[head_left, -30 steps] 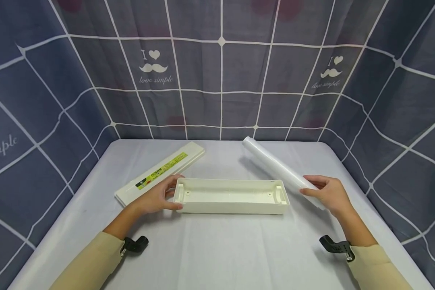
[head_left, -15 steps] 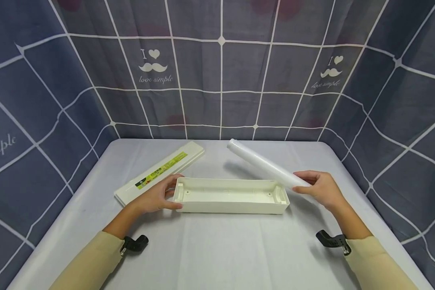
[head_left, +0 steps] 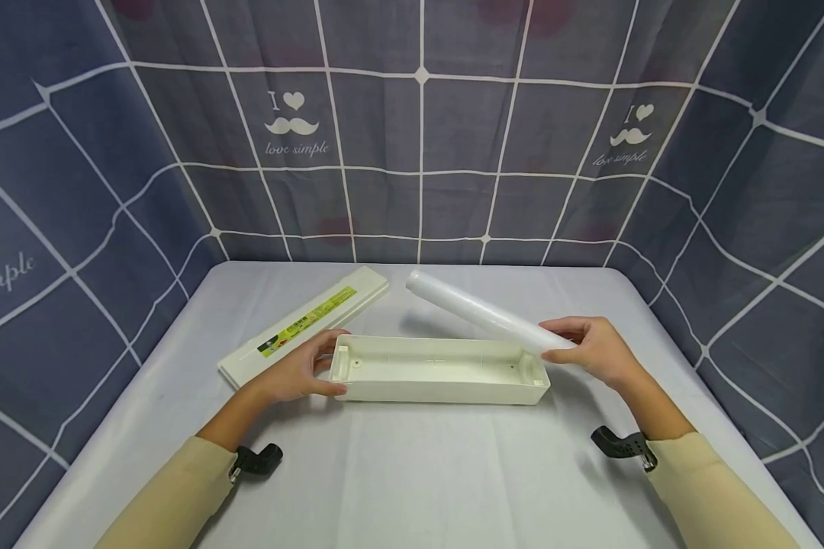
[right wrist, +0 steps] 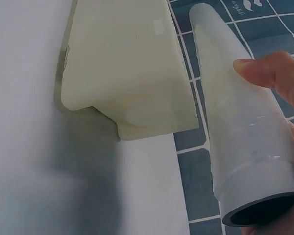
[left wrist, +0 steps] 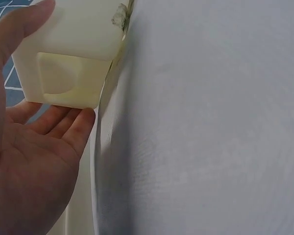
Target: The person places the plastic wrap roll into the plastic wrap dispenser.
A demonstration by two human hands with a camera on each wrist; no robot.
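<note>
A long cream plastic box stands open-topped in the middle of the table, with a small holder inside each end. My left hand grips its left end, thumb on the front wall and fingers behind, as the left wrist view shows on the box end. In my right hand is a roll of clear plastic wrap, pinched near its right end. The roll slants behind and above the box, its far end up to the left. The right wrist view shows the roll's hollow dark core.
Behind my left hand a cream lid with a green label lies slanted on the white tablecloth. A dark checked curtain encloses the back and both sides of the table.
The roll has moved left in my right hand, from beside the box's right end to over its back right edge. My left hand and the box have stayed still.
</note>
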